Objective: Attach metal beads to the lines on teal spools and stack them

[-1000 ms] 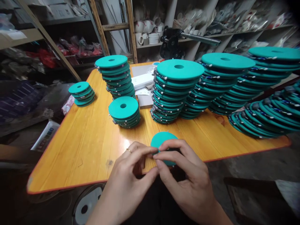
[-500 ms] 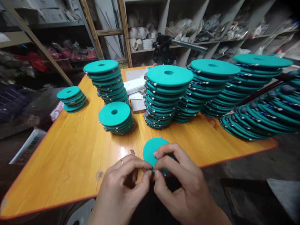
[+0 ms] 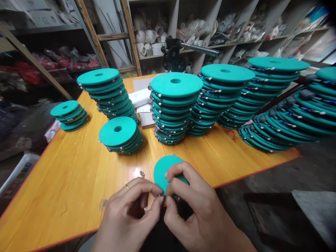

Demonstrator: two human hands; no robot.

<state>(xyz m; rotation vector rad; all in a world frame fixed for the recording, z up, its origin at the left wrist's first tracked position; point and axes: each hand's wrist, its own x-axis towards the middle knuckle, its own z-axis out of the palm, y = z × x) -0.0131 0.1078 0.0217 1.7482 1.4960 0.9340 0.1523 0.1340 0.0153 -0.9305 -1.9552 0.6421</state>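
Observation:
A teal foam spool is tilted at the table's near edge, partly covered by my right hand. The fingers of that hand are bent over its face, with thumb and index fingertip close together at the lower rim. My left hand, a ring on one finger, pinches at the same rim, its thumb and index tip meeting on something tiny and dark. What exactly lies between those fingertips is too small to make out. Just beyond the left hand, a little cluster of small metal rings or beads lies on the wood.
Stacks of similar teal spools stand across the wooden table: a low stack, a tall middle stack and a leaning row at right. A white box lies behind. Shelves and a black clamp-like device are at the back.
The view has shifted, so the stacks and table sit further left in the picture. Both hands stay together at the spool's rim in nearly the same pose.

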